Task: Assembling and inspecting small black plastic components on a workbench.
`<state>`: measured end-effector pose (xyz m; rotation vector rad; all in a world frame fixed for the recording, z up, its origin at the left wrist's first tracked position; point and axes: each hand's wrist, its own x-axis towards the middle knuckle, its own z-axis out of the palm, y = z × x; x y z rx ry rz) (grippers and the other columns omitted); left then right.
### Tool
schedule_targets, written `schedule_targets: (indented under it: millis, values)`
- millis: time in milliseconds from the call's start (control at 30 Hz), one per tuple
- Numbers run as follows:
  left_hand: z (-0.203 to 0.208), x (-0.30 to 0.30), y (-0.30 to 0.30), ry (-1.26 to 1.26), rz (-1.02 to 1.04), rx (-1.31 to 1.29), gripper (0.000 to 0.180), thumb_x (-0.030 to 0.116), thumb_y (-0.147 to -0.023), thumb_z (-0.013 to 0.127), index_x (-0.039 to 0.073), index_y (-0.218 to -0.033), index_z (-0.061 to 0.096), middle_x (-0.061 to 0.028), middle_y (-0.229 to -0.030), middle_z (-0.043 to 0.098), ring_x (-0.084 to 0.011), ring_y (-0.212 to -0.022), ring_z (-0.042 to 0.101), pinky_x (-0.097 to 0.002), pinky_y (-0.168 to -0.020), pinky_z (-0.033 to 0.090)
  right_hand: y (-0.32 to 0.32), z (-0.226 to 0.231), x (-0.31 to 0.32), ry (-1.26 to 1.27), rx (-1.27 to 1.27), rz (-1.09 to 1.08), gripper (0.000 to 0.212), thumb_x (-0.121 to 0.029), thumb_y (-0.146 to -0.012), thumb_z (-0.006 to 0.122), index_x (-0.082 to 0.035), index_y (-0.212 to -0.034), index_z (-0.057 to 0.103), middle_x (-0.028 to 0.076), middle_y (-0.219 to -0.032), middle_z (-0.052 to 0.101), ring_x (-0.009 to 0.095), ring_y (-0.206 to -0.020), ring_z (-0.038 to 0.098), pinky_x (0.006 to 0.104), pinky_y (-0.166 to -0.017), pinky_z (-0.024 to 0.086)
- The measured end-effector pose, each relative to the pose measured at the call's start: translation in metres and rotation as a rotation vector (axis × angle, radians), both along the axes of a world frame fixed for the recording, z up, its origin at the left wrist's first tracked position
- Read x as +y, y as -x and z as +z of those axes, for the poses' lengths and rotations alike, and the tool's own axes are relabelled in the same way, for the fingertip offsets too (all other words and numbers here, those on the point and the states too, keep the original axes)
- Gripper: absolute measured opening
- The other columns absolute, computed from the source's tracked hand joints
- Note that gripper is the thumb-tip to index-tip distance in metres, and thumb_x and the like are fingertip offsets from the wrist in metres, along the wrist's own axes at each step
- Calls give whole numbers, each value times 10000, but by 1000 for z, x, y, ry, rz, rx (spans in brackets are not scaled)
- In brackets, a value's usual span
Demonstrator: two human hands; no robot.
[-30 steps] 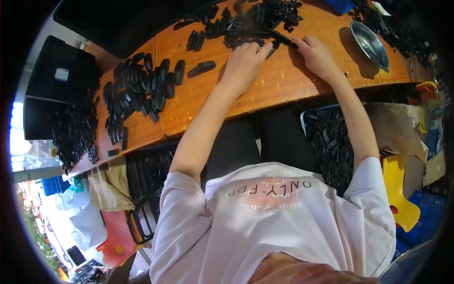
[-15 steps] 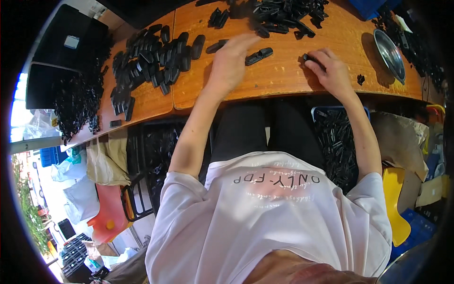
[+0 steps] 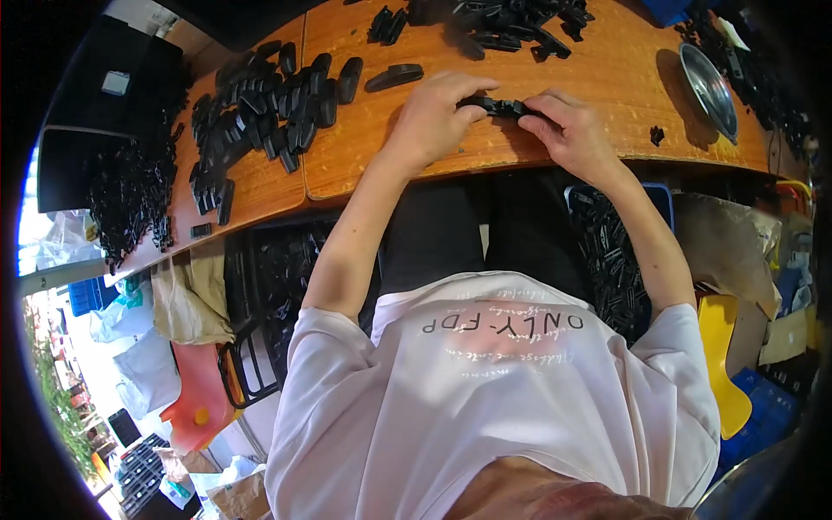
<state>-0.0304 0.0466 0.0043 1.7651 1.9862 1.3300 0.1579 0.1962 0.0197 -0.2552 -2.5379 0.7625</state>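
Observation:
Between my hands is a long black plastic part (image 3: pixel 497 107), held just above the wooden table near its front edge. The fingers of my left hand (image 3: pixel 431 124) close round its left end. My right hand (image 3: pixel 574 134) pinches at its right end; whatever small piece sits under those fingers is mostly hidden. Beyond my left hand lies a single long black plastic part (image 3: pixel 394 77) with rounded ends. A pile of similar black parts (image 3: pixel 269 108) spreads over the table to the left. At the far side is a heap of smaller black pieces (image 3: pixel 511 24).
A shiny metal bowl (image 3: pixel 709 94) stands at the right, with a small black piece (image 3: pixel 657 135) near it. More black pieces (image 3: pixel 134 191) crowd the far left. Below the table edge, a blue-rimmed bin (image 3: pixel 611 251) of black parts stands by my right leg.
My left hand has come down and gripped the long black part that lay on the table. My right hand, pinching a small black piece, has moved left to meet its right end.

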Motion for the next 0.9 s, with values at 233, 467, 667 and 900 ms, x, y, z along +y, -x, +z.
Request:
schedule_targets:
  millis: [233,467,667,900]
  values:
    - [0,0,2,2,-3,-70,337,49,-811,729,60,-1148,730,-129,-1046,733,-266,-984,676,-336,-865,517,3,-3,4,-164,112,40,169,-92,-848,742,-22,-993,692,142,-894,648,359,-803,645,420,-671,519]
    - [6,1,1,42,-3,-82,337,33,-796,732,55,-1133,737,-122,-1054,741,-250,-962,692,-335,-860,528,15,-8,20,-223,130,133,147,-46,-798,740,-15,-926,673,146,-858,629,365,-788,629,436,-665,512]
    - [11,4,-1,91,-15,-224,368,4,-801,709,54,-1165,726,-128,-1082,742,-228,-990,704,-321,-877,536,33,-10,30,-235,157,282,137,-54,-766,750,-26,-854,648,132,-838,624,355,-816,616,439,-687,503]
    - [7,3,-4,47,-2,-1,373,27,-807,712,65,-1178,706,-121,-1079,731,-264,-1036,677,-365,-982,485,32,-10,18,-263,147,268,134,-78,-797,753,-21,-896,683,129,-880,651,341,-841,639,415,-709,521]
